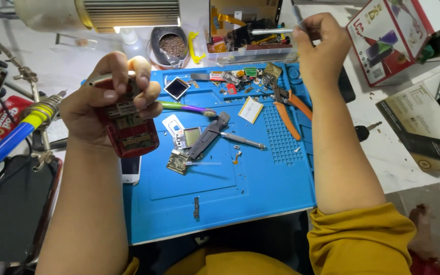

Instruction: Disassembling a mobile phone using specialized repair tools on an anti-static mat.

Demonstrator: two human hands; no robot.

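The desk [413, 158] is white and crowded, and a blue work mat [220, 203] covers its middle part. On the mat lie small circuit boards, a little screen module [191, 136], a grey tool [209, 135], a thin screwdriver [241, 140], a purple and green toothbrush [187, 108] and orange-handled pliers [290, 113]. Behind the mat stands a clear tray of parts [250, 51] and a dark round pot [170, 46]; a red and white box [390, 35] is at the far right. A soldering iron with blue and yellow handle [19, 130] rests at the left, above a dark phone [14, 209]. The left hand [105, 104] is raised over the mat's left edge, its fingers [146, 94] closed around an opened red phone [128, 127] with the inner board facing up. The right hand [319, 43] is lifted near the tray, the fingers pinched on a thin metal tool [271, 31] that points to the left. Both forearms are bare, with mustard-yellow sleeves [362, 239] pushed up.
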